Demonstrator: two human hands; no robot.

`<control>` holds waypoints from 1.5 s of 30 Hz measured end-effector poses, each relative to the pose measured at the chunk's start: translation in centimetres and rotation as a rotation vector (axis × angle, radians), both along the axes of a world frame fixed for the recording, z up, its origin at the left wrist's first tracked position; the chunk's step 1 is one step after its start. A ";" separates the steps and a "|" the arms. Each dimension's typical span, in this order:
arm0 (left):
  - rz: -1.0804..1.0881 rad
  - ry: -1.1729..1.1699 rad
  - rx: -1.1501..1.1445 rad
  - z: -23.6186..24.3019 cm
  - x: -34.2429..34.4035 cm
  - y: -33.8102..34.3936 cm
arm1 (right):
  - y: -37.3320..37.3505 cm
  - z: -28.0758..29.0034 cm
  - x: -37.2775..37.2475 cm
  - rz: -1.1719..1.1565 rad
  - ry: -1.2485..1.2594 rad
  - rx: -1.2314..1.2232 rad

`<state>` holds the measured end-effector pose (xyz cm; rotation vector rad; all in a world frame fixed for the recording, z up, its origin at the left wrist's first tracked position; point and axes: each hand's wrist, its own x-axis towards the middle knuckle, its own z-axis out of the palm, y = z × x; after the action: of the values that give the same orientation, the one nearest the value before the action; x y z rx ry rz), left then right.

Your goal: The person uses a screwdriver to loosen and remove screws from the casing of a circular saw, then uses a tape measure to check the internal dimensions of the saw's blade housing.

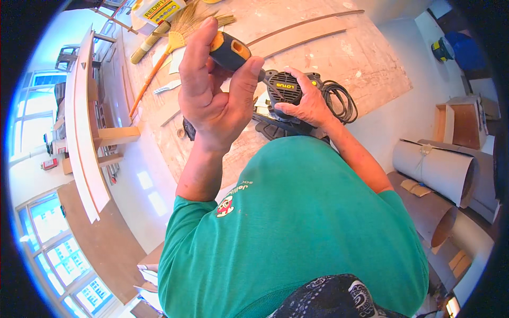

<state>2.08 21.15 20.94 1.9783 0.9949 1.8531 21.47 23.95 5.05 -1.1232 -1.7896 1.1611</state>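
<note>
My left hand [214,100] is raised over the near side of the worktable and closed round the black-and-orange handle of a screwdriver [229,51]. Its thin shaft runs down to the vented black housing of a corded power tool [283,87]; whether the tip sits in a screw cannot be made out. Against the right side of that housing, my right hand [310,103] grips with thumb and fingers, steadying it on the table close to my body. A coiled black cord [342,100] lies just right of the tool.
The worn wooden worktable [371,69] carries long wood strips [302,37], a broom [183,26] with an orange handle, and a white jug [139,21]. Pale boards [82,127] rest on a frame at left. Rolled grey sheets [432,164] lie at right.
</note>
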 end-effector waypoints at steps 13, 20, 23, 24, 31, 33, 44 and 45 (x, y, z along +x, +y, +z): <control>0.023 0.000 -0.004 -0.3 -0.4 0.0 | 0.0 -0.2 -0.1 -0.020 -0.020 0.025; 0.026 -0.024 -0.017 -0.4 -0.4 0.0 | -0.1 -0.2 -0.1 -0.023 -0.023 0.036; 0.058 -0.001 -0.007 -0.4 -0.5 0.0 | -0.1 -0.1 -0.2 -0.009 0.003 0.018; 0.067 0.016 0.000 -0.3 -0.5 0.1 | -0.1 -0.2 -0.1 -0.011 -0.001 0.025; 0.079 0.325 0.184 2.7 -0.1 -0.1 | -0.1 -0.4 0.0 -0.015 -0.055 0.045; 0.059 0.292 0.148 2.6 -0.2 -0.1 | 0.0 -0.3 0.0 -0.011 -0.060 0.026; -0.089 0.221 0.164 3.2 -0.1 0.2 | 0.4 -2.1 0.3 -0.017 -0.014 0.131; -0.037 0.260 0.187 3.0 -0.5 0.4 | 0.4 -1.9 0.3 -0.015 -0.015 0.112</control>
<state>1.55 21.53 23.98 2.3793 0.8701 1.7576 21.75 24.32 3.18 -1.0799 -1.8310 1.0329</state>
